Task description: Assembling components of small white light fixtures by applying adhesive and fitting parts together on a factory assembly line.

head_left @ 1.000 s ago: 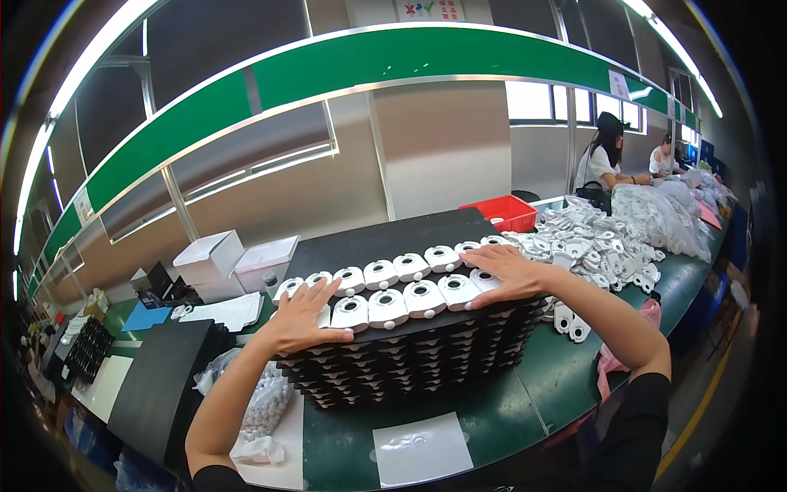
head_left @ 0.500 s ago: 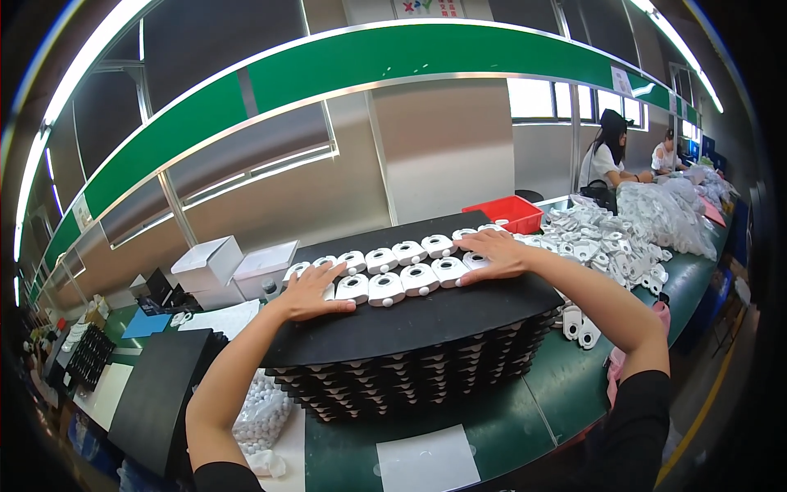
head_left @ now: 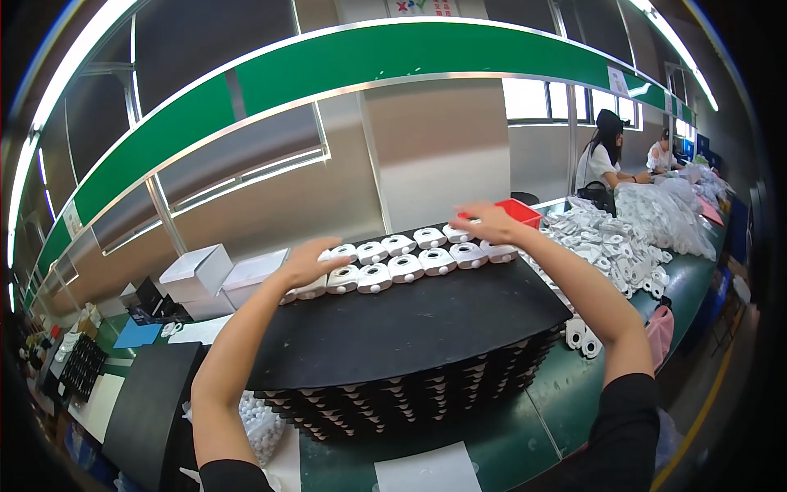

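Note:
Two rows of white plastic parts point(head_left: 405, 268), each with a round dark-rimmed hole and a small white knob, lie along the far part of a black board point(head_left: 393, 328). This board tops a tall stack of black layers with white bits showing between them. My left hand point(head_left: 310, 264) is at the left end of the rows, fingers stretched out over the parts. At the right end my right hand point(head_left: 489, 226) hovers above the far row, fingers spread and apart. Neither hand grips anything. The hands partly hide the end parts.
A red bin point(head_left: 522, 213) and a heap of loose white parts point(head_left: 602, 246) lie on the right. White boxes point(head_left: 197, 275) stand at left. A bag of white balls point(head_left: 261, 430) and a white sheet point(head_left: 428, 470) lie nearer. Two people sit far right.
Both rows have shifted away from me across the black board, toward its far edge. My hands have moved farther out with them, and my right hand has risen.

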Demonstrator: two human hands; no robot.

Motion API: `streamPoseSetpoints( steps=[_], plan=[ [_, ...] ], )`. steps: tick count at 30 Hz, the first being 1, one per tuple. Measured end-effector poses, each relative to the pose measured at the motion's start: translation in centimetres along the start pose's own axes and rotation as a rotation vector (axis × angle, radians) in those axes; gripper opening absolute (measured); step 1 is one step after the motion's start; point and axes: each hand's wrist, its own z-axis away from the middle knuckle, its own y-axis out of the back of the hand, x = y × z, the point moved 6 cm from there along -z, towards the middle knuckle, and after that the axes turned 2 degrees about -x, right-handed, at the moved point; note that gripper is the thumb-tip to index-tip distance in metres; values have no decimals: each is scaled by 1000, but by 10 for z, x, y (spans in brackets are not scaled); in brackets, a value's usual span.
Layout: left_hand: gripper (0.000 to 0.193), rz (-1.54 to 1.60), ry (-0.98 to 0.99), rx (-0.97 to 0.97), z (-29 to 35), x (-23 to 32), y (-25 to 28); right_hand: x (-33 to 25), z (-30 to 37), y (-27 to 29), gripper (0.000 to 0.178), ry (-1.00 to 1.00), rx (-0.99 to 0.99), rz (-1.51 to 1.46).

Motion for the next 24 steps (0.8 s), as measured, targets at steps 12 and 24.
streamPoseSetpoints(
  steps=[12,24],
  plan=[
    [26,-241,-167,10,-50,25,-41,55,-6,-8,36,-85,-51,-39],
    [36,-22,-114,33,-35,32,-26,58,-8,-13,38,-82,-90,-366]
  ],
)
